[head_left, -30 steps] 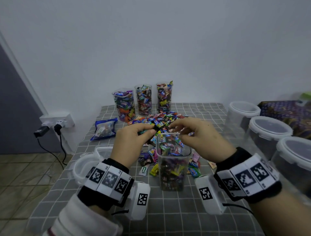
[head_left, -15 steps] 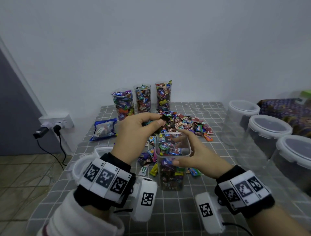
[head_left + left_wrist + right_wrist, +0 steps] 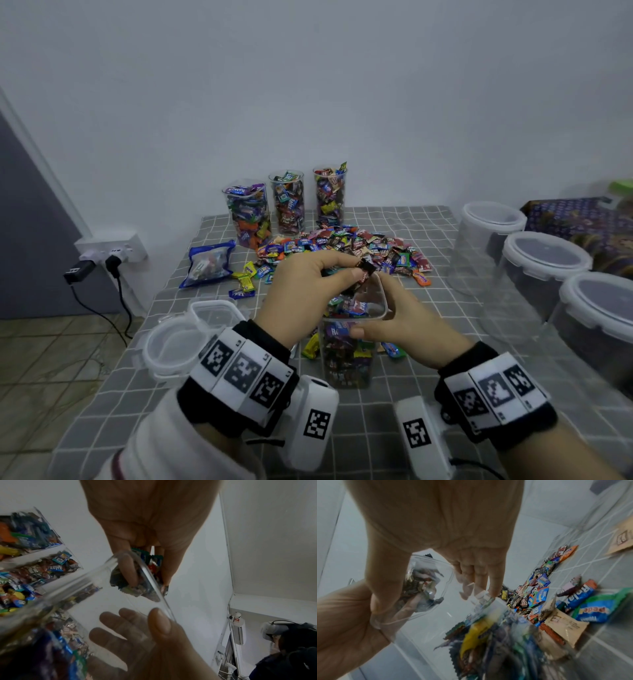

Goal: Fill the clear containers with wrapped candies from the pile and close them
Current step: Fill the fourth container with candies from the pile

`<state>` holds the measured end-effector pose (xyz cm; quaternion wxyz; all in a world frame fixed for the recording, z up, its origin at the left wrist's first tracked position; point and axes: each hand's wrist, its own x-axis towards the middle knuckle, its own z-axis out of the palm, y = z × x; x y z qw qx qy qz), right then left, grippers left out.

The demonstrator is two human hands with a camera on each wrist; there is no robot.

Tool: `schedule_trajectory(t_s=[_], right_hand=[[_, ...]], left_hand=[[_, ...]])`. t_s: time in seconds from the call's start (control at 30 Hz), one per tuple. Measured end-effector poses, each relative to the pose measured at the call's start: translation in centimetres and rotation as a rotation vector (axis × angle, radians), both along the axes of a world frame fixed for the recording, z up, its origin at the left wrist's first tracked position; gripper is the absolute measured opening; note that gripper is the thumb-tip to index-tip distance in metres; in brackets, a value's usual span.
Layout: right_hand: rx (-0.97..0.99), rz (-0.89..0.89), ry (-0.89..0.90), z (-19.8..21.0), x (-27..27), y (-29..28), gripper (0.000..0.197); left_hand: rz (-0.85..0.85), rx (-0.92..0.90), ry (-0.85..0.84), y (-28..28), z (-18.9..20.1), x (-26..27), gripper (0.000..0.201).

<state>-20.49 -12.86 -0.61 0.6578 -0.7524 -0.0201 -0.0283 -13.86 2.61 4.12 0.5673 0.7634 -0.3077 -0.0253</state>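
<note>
A: Hands? Right hand [image 3: 404,325] wraps the upright clear container [image 3: 352,346] near its rim.
B: Left hand [image 3: 308,291] pinches candies [image 3: 364,269] directly above the mouth; pile [image 3: 342,246] lies just behind.

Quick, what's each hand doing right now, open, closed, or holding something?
Left hand: closed, pinching a few wrapped candies over the clear container.
Right hand: closed, gripping the clear container near its rim.
</note>
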Motion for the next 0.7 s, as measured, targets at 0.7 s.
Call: schedule_trajectory(t_s=[0.7], right_hand=[[-0.132,0.032,0.002,-1.4,-0.2,0.2,0.088]], left_hand=[[0.145,-0.094,-0.026,1.3,-0.9,2.4,0.017]])
